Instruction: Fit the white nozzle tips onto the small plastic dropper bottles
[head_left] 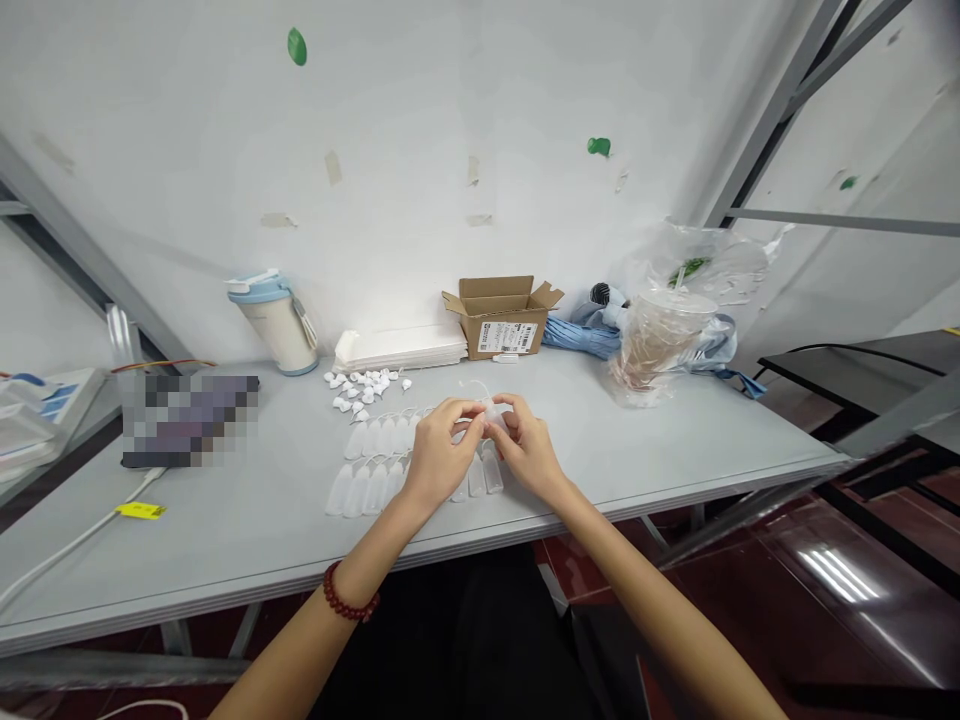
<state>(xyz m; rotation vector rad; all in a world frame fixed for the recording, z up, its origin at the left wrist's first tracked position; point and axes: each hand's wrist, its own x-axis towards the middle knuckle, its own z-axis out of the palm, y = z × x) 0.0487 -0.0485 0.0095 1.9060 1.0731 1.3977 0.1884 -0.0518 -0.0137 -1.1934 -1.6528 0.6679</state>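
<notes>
Both hands meet above the table with their fingertips pinched around a small translucent squeeze bottle (493,411), whose thin tether sticks out to the upper left. My left hand (441,448) wears a dark red bead bracelet on its wrist and grips from the left. From the other side my right hand (526,446) holds the same bottle between thumb and fingers. Under and beside the hands lie two rows of similar translucent bottles (363,490), partly hidden by my left hand. Behind them is a loose pile of small white caps (363,388).
An open cardboard box (501,325) and a flat white box (409,346) stand against the wall. To the left are a thermos (279,325), a blurred-out device (191,420) and its white cable (75,545). Blue cords (581,337) and a bagged drink cup (664,335) sit right.
</notes>
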